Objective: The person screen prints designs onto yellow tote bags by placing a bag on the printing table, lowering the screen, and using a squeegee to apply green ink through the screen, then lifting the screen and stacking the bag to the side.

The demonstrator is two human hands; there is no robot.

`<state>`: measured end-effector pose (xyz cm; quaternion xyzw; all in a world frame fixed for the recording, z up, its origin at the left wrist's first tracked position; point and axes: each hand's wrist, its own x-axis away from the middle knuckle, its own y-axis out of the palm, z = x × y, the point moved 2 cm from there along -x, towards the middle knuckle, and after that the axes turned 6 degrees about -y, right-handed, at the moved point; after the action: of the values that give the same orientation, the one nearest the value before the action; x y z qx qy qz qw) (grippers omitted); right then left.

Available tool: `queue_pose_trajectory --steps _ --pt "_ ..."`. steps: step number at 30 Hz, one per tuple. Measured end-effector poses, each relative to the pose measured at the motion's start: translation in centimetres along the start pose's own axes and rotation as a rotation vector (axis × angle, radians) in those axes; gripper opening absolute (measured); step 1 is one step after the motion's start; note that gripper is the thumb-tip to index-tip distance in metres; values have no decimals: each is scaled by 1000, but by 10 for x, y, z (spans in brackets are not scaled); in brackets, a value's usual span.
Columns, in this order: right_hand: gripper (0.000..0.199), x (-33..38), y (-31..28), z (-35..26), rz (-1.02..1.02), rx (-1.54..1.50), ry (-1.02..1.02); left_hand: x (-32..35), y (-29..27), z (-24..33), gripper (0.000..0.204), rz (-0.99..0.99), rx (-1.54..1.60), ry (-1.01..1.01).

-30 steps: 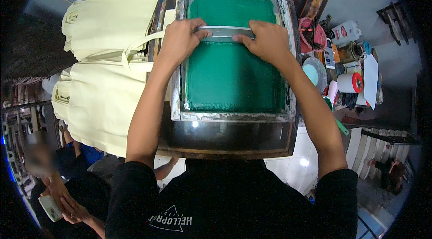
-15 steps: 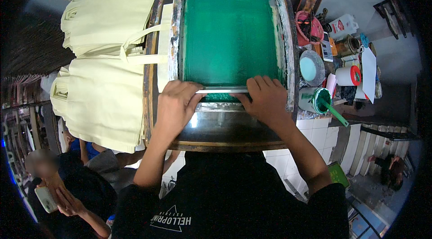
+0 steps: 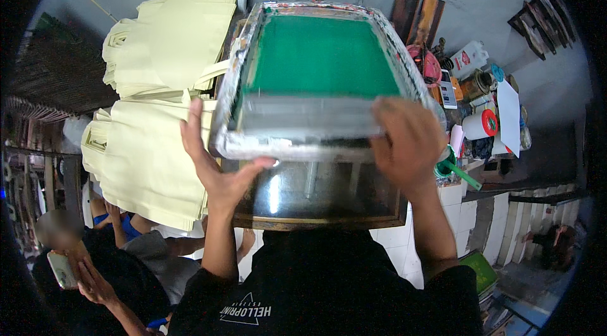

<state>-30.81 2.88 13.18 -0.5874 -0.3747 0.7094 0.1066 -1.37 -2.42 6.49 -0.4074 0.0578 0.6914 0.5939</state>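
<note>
A screen-printing frame with a mesh covered in green ink has its near edge raised off the dark glossy table. My left hand is at the frame's near left corner, thumb and fingers spread apart. Across the near part of the mesh lies a squeegee, a long grey bar smeared by motion. My right hand, also blurred, is closed around its right end; the fingertips are hard to make out.
Two stacks of pale yellow cloth bags lie to the left. On the right stand a tub of green ink with a green spatula, a red-lidded container and a pink basket. A person holding a phone sits at lower left.
My left hand has let go of the squeegee and moved left to the frame's corner. The frame's near edge has come up. My right hand has shifted right, keeping the squeegee.
</note>
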Motion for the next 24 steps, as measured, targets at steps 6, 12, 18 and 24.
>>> queue_pose_trajectory --steps 6,12,18,24 --pt "21 -113 -23 40 82 94 -28 -59 -5 -16 88 125 413 -134" --pt "37 -203 -46 59 -34 110 192 -50 25 -114 70 -550 -374 -464" --pt "40 -244 -24 105 114 181 28 -70 43 -136 58 -810 -658 -583" --pt "39 -269 -34 133 0 118 199 -116 9 -131 48 -557 -443 -518"
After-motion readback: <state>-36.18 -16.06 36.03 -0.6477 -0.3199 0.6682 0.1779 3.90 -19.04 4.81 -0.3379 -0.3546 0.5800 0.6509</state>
